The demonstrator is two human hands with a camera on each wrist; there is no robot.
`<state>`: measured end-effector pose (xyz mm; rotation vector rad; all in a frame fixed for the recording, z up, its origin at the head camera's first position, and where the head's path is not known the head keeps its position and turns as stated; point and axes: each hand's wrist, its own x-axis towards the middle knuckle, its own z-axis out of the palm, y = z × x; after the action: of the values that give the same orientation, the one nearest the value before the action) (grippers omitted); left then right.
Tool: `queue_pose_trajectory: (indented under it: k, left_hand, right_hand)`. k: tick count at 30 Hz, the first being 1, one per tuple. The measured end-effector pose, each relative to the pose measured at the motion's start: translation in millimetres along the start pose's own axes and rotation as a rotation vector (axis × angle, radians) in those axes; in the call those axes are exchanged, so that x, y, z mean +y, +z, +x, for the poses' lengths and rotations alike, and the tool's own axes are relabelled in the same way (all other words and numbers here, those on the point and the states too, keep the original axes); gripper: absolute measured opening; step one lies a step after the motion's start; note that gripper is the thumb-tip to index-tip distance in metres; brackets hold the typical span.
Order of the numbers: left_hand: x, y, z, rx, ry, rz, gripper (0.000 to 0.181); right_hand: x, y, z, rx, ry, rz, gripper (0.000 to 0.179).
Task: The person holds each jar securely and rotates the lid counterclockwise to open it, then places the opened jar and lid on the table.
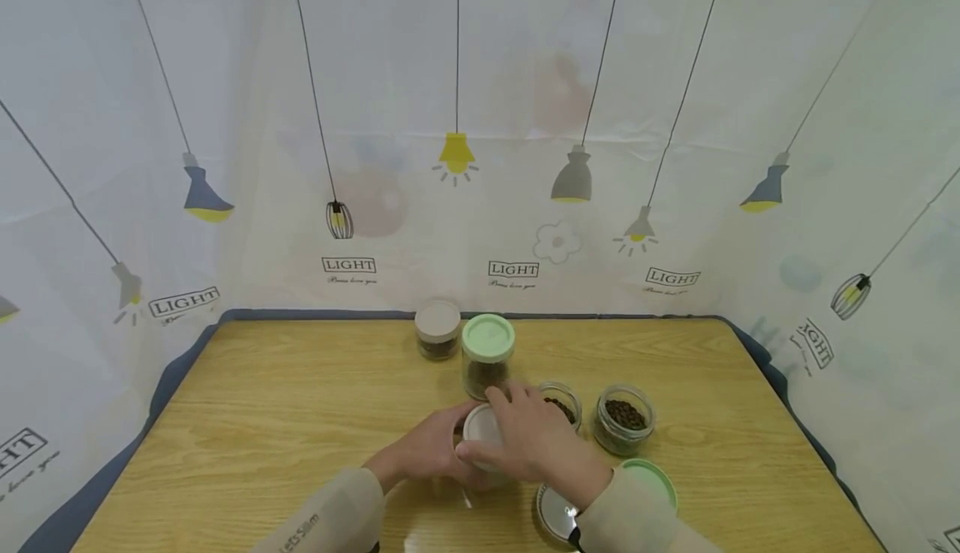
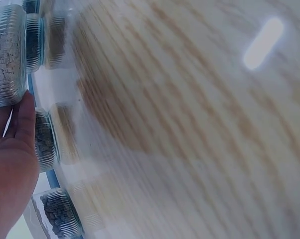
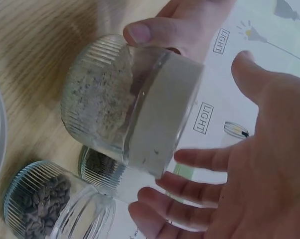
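Note:
A ribbed glass jar (image 3: 95,94) with a pale, speckled filling is tilted in the right wrist view, and a whitish lid (image 3: 162,114) covers its mouth. My left hand (image 1: 438,446) grips the jar round its side, thumb along the glass. Above the lid is my right hand (image 1: 534,435), its fingers spread and loosely bent; in the right wrist view its fingertips (image 3: 187,157) are right at the lid's rim. The left wrist view shows the jar's ribbed base above the tabletop, with the left fingers behind it.
Behind the hands stand a green-lidded jar (image 1: 487,353) and a pale-lidded jar (image 1: 437,335). Two lidless jars to the right, one nearer (image 1: 624,420) and one partly hidden (image 1: 572,399), hold dark beans. A green lid (image 1: 660,480) and a pale lid (image 1: 555,513) lie near the right forearm.

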<state>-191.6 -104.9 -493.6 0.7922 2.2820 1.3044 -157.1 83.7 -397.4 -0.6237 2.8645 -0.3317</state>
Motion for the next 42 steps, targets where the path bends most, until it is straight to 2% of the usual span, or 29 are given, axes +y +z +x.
queue_pose_trajectory:
  k: [5, 10, 19, 27, 32, 36, 39, 42]
  left_hand:
    - [0.0, 1.2, 0.6, 0.011, 0.025, 0.005, 0.088]
    - [-0.6, 2.3, 0.7, 0.008, 0.025, -0.008, 0.088]
    - [-2.9, 3.9, 0.1, -0.016, 0.018, -0.012, 0.094]
    - [-3.4, 4.3, -1.0, -0.007, -0.005, -0.021, 0.081]
    - [-3.8, 3.9, -0.1, -0.006, -0.005, -0.031, 0.079]
    - [-4.5, 2.7, -0.4, -0.003, -0.024, -0.021, 0.076]
    - [-5.4, 1.7, -1.3, 0.004, -0.047, -0.015, 0.084]
    - [-6.4, 1.9, -1.2, 0.006, -0.042, -0.017, 0.093]
  right_hand:
    - [-6.4, 5.3, 0.6, 0.015, 0.093, 0.013, 0.092]
    - [-8.4, 7.8, 2.5, -0.015, 0.096, -0.006, 0.087]
    - [-4.2, 6.6, 2.6, -0.021, -0.053, -0.030, 0.070]
    - [-3.4, 4.3, 3.4, -0.020, -0.215, -0.052, 0.070]
    - [-1.7, 2.4, 2.2, -0.045, -0.259, -0.064, 0.071]
    - [-1.8, -0.3, 0.6, -0.097, -0.238, -0.019, 0.079]
    - [-4.9, 0.0, 0.2, -0.056, -0.178, -0.007, 0.081]
    - [-9.5, 1.1, 0.0, 0.011, -0.075, -0.037, 0.081]
